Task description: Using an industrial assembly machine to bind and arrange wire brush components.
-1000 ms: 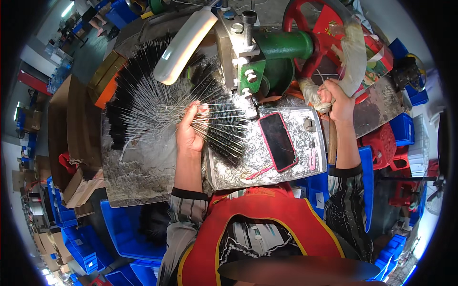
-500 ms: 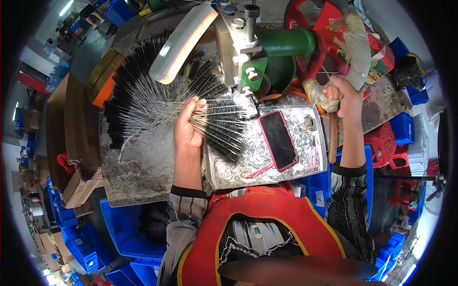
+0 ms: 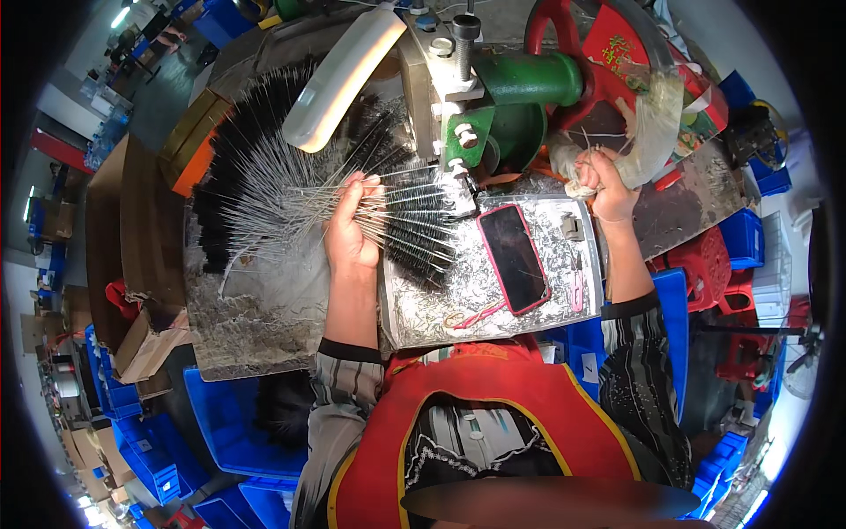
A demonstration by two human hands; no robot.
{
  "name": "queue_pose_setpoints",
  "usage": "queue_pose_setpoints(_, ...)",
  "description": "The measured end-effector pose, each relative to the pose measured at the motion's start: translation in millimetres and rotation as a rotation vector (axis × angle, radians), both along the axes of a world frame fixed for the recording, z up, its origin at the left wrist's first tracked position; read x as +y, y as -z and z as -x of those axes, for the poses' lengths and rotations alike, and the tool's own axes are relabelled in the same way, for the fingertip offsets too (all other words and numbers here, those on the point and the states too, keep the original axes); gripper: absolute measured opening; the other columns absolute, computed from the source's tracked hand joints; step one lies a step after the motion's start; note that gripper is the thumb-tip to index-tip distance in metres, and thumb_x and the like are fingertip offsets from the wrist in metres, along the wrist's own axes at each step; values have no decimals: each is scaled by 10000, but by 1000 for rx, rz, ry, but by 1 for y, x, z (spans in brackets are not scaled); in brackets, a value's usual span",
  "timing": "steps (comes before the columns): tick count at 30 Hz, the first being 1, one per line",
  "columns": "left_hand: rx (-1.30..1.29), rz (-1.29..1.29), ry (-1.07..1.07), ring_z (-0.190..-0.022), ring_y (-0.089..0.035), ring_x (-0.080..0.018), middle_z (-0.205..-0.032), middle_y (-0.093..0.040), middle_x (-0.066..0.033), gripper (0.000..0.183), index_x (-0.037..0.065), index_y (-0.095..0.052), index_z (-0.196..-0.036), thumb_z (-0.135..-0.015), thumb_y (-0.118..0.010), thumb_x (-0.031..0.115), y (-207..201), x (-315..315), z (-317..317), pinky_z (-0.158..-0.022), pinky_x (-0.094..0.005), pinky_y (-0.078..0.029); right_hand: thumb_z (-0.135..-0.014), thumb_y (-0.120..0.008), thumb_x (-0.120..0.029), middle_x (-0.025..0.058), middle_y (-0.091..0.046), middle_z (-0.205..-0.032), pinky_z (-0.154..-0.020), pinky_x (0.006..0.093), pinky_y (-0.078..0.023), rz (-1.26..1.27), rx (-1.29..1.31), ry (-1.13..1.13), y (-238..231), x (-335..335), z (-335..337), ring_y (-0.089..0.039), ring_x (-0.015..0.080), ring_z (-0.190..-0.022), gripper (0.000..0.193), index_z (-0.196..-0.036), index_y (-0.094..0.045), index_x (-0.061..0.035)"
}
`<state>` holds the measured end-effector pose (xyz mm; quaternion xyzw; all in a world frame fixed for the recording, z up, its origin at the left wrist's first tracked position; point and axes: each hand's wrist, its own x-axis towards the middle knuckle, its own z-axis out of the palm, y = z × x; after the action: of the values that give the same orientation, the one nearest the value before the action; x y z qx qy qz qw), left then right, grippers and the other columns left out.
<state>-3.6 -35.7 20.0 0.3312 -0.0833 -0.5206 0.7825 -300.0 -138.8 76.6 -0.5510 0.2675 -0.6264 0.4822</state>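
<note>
Black-bristled wire brushes (image 3: 414,225) fan out from the left hand (image 3: 352,240), its thumb and fingers closed on the bunched stems at the near left of the green press (image 3: 529,81), little moved from half a second ago. Right of the press, the right hand (image 3: 612,196) has swung inward, closer to it, fingers curled round the wrapped handle (image 3: 562,159) of the red wheel (image 3: 539,35); the wooden rod seen below that hand earlier no longer shows. This suggests a wheel in mid-turn while the bunch stays put. Around them, nearest first: a blue bin (image 3: 238,436), near left of the press; a shiny tray (image 3: 423,333) on its near side, its pink-edged phone (image 3: 513,260) taking up room beside the brush tips; a cardboard box (image 3: 145,229), well off to its left; and a white lamp (image 3: 348,79), just left, partly overhanging a loose brush pile (image 3: 264,185).
</note>
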Motion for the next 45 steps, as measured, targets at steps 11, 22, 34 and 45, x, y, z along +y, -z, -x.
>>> queue_pose_setpoints(11,-3,-39,-241,-698,-575,-199,-828,-588,-175,213,-72,-491,-963,-769,-534,4,-2,-5,13,-641,-268,-491,-705,-563,-86,28,-346,-424,-498,306,-394,-362,205,52,-88,14,8,-389,160,-376,216,-526,-449,-43)
queue_pose_setpoints(22,-9,-29,-271,-687,-579,-209,-816,-588,-173,220,-73,-481,-967,-761,-532,-14,-3,-9,13,-652,-295,-494,-669,-579,-42,40,-399,-437,-467,286,-398,-202,65,98,-53,13,8,-401,139,-374,104,-621,-513,23)
queue_pose_setpoints(34,-12,-36,-280,-742,-582,-228,-862,-565,-189,240,-99,-460,-985,-761,-513,-31,-5,-12,11,-671,-281,-508,-703,-573,-88,8,-316,-422,-473,280,-372,-383,159,39,-96,9,5,-374,144,-373,170,-582,-458,-59)
queue_pose_setpoints(45,69,-1,-328,-757,-575,-232,-904,-551,-196,288,-100,-451,-1011,-739,-534,-51,-2,-12,9,-691,-286,-506,-675,-603,-65,84,-496,-517,-471,279,-420,-209,-35,283,-18,9,-3,-503,176,-458,164,-761,-542,60)
